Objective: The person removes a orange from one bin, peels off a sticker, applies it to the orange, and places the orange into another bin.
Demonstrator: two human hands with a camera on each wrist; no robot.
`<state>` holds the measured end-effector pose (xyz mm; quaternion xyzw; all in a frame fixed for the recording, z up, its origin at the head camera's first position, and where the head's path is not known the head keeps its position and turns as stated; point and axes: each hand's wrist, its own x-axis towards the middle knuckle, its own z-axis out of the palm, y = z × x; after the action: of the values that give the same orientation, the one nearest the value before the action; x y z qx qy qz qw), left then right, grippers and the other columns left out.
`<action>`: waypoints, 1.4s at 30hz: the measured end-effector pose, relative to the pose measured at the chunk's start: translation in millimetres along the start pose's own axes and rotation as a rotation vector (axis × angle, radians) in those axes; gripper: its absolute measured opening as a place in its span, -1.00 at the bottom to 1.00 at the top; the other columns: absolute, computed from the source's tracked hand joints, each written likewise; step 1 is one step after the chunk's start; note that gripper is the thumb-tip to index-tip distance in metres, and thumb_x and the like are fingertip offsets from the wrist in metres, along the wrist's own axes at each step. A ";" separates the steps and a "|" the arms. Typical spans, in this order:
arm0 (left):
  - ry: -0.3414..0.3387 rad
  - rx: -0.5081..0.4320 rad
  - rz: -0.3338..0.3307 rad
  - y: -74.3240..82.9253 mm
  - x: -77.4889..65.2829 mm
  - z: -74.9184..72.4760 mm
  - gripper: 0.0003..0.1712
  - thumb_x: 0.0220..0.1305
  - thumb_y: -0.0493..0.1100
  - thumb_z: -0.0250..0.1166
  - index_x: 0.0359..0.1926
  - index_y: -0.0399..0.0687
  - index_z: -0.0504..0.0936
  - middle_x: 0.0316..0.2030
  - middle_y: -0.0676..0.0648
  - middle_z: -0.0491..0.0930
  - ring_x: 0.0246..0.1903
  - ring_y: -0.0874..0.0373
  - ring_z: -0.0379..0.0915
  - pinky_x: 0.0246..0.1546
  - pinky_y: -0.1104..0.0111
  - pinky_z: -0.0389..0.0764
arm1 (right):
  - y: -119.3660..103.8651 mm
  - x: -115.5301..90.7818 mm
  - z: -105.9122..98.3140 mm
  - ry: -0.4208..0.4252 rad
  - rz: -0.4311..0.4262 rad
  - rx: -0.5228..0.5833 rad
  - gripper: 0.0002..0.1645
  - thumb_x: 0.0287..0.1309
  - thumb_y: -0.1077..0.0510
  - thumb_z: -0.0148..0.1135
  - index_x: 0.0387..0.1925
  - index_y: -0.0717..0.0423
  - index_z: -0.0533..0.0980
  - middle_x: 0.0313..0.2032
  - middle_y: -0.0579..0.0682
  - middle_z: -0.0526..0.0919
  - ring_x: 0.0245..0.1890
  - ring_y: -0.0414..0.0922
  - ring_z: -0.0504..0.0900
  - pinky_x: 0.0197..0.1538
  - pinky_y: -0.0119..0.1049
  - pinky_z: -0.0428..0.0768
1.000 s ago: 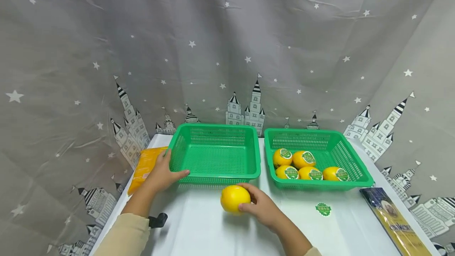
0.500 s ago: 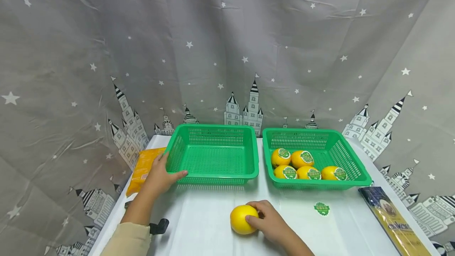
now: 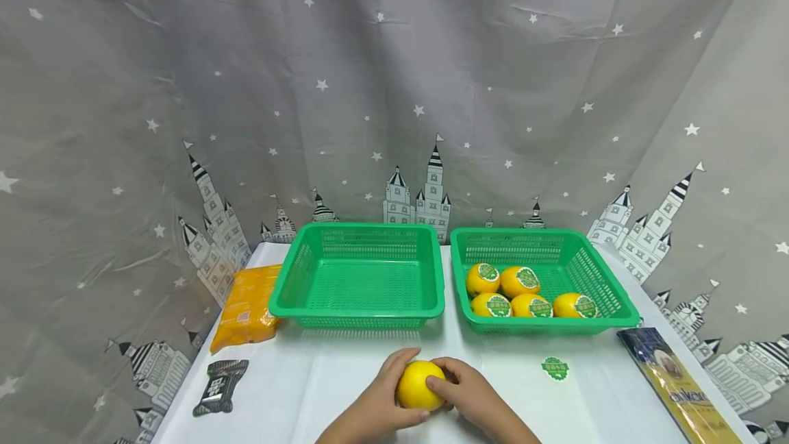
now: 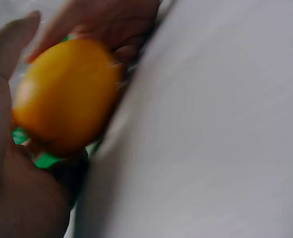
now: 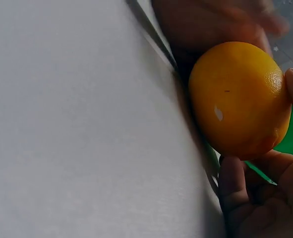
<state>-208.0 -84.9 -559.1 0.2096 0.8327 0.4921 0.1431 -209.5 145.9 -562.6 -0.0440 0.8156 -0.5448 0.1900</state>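
Note:
In the head view a yellow-orange orange (image 3: 420,385) is low over the white table near its front middle. My right hand (image 3: 477,392) grips it from the right, thumb on the near side and fingers behind. On the other side my left hand (image 3: 379,403) is spread beside the fruit, with fingers straight and thumb stretched out below. In the right wrist view the orange (image 5: 240,99) shows a small pale mark on its skin, and the right thumb and fingertips are against it. The left wrist view has the orange (image 4: 67,96) between both hands, blurred.
Behind the hands stands a green basket (image 3: 357,314) with nothing in it. A second green basket (image 3: 555,326) to its right holds several stickered oranges (image 3: 483,279). A green sticker (image 3: 555,368), an orange packet (image 3: 249,303), a small black packet (image 3: 220,387) and a gold-black bag (image 3: 678,389) lie around.
My left hand has let go of the left basket's rim and come to the orange. The right hand has brought the orange nearer to me. The black packet is now uncovered.

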 end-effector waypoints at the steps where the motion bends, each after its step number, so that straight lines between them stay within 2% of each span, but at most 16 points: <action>1: -0.023 0.001 -0.001 -3.9 -0.2 4.0 0.05 0.19 0.19 0.53 0.58 0.13 0.21 0.49 -0.10 0.25 0.30 0.00 0.38 0.27 0.02 0.54 | -0.9 -0.6 1.4 -0.002 0.001 0.005 -0.33 0.31 -0.28 0.36 0.23 0.08 0.58 -0.05 -0.04 0.68 -0.20 -0.07 0.58 -0.20 -0.20 0.62; 5: -0.020 -0.004 0.000 -13.8 -0.4 7.9 -0.06 0.17 0.15 0.56 0.51 0.31 0.30 0.38 0.00 0.40 0.21 0.12 0.45 0.22 0.13 0.55 | -5.3 -4.1 -0.9 -0.023 0.003 0.045 -0.30 0.33 -0.24 0.36 0.29 0.11 0.52 -0.07 -0.01 0.67 -0.22 -0.07 0.60 -0.19 -0.20 0.63; 8: -0.009 -0.004 0.001 -15.4 0.1 7.7 -0.08 0.17 0.17 0.56 0.48 0.39 0.33 0.37 0.05 0.42 0.24 0.12 0.44 0.27 0.06 0.52 | -7.3 -10.3 -15.5 -0.018 -0.001 0.091 -0.25 0.39 -0.18 0.33 0.40 0.16 0.41 -0.04 0.04 0.65 -0.22 -0.06 0.64 -0.17 -0.17 0.68; 10: -0.007 -0.005 -0.012 -14.8 -0.2 8.7 -0.07 0.15 0.19 0.57 0.48 0.39 0.33 0.38 0.05 0.42 0.28 0.08 0.43 0.31 -0.04 0.48 | -6.5 -18.7 -30.9 0.043 -0.013 0.083 -0.27 0.41 -0.10 0.32 0.43 0.17 0.39 -0.03 0.06 0.66 -0.22 -0.04 0.66 -0.18 -0.19 0.69; 13: -0.009 -0.019 -0.035 -14.0 -2.1 10.6 -0.06 0.12 0.16 0.59 0.47 0.41 0.34 0.39 0.06 0.42 0.30 0.04 0.43 0.33 -0.14 0.43 | 2.1 -35.4 -60.1 0.240 -0.015 -0.046 -0.40 0.38 0.00 0.38 0.34 0.12 0.49 -0.05 -0.01 0.69 -0.20 -0.09 0.66 -0.26 -0.27 0.66; 15: -0.019 -0.039 -0.048 -13.5 -3.5 11.3 -0.07 0.11 0.14 0.60 0.46 0.43 0.35 0.38 0.07 0.42 0.30 0.04 0.42 0.34 -0.15 0.42 | 12.0 -47.9 -83.7 0.371 0.032 -0.175 -0.46 0.35 0.01 0.40 0.27 0.09 0.55 -0.07 -0.05 0.71 -0.19 -0.13 0.64 -0.30 -0.30 0.62; 17: -0.031 -0.059 -0.058 -13.6 -4.6 11.6 -0.08 0.10 0.11 0.61 0.45 0.45 0.36 0.37 0.09 0.43 0.28 0.07 0.42 0.34 -0.13 0.42 | 24.2 -58.1 -108.6 0.453 0.102 -0.286 -0.48 0.35 0.00 0.39 0.24 0.13 0.56 -0.07 -0.04 0.71 -0.18 -0.13 0.62 -0.29 -0.27 0.60; 20: -0.033 -0.063 -0.063 -13.4 -4.9 11.0 -0.08 0.09 0.11 0.62 0.44 0.47 0.36 0.37 0.11 0.43 0.26 0.10 0.43 0.33 -0.09 0.43 | 41.8 -68.7 -141.0 0.491 0.196 -0.410 -0.38 0.35 -0.04 0.38 0.25 0.28 0.52 -0.05 0.13 0.69 -0.16 -0.03 0.63 -0.20 -0.11 0.63; 23: -0.019 -0.057 -0.053 -13.4 -4.7 9.8 -0.07 0.09 0.11 0.61 0.44 0.48 0.36 0.37 0.09 0.43 0.27 0.09 0.44 0.32 -0.07 0.45 | 55.7 -72.2 -158.7 0.492 0.246 -0.486 -0.27 0.31 -0.07 0.41 0.25 0.40 0.47 -0.02 0.32 0.64 -0.11 0.12 0.64 -0.06 0.10 0.62; 26: -0.012 -0.057 -0.040 -13.4 -4.3 8.5 -0.07 0.11 0.10 0.61 0.45 0.47 0.35 0.38 0.05 0.43 0.28 0.04 0.44 0.30 -0.08 0.45 | 65.4 -71.1 -162.7 0.471 0.293 -0.516 -0.17 0.25 -0.09 0.45 0.27 0.46 0.43 0.04 0.43 0.60 0.00 0.25 0.60 0.08 0.25 0.57; 29: -0.017 -0.066 -0.046 -13.2 -4.2 7.2 -0.07 0.11 0.09 0.61 0.45 0.47 0.34 0.38 0.04 0.43 0.30 0.01 0.43 0.32 -0.13 0.43 | 71.6 -67.2 -161.1 0.459 0.329 -0.511 -0.12 0.24 -0.10 0.46 0.30 0.48 0.40 0.04 0.43 0.59 0.05 0.29 0.57 0.15 0.28 0.54; 36: -0.016 -0.079 -0.047 -13.7 -3.5 4.6 -0.07 0.11 0.07 0.61 0.45 0.49 0.34 0.39 0.05 0.42 0.33 0.00 0.40 0.36 -0.18 0.37 | 70.4 -56.0 -163.7 0.449 0.350 -0.541 -0.07 0.20 -0.14 0.50 0.27 0.51 0.41 -0.07 0.41 0.61 -0.08 0.23 0.61 0.00 0.19 0.60; 42: -0.029 -0.093 -0.043 -13.5 -4.5 5.4 -0.07 0.12 0.07 0.60 0.45 0.49 0.33 0.39 0.05 0.42 0.32 0.01 0.41 0.36 -0.15 0.38 | 69.0 -56.4 -163.2 0.457 0.353 -0.563 -0.20 0.18 -0.10 0.52 0.16 0.44 0.47 -0.13 0.37 0.59 -0.14 0.18 0.59 -0.07 0.14 0.59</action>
<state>-204.5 -88.7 -573.4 0.1920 0.8110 0.5240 0.1754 -206.5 331.7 -555.8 0.1687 0.9492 -0.2548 0.0749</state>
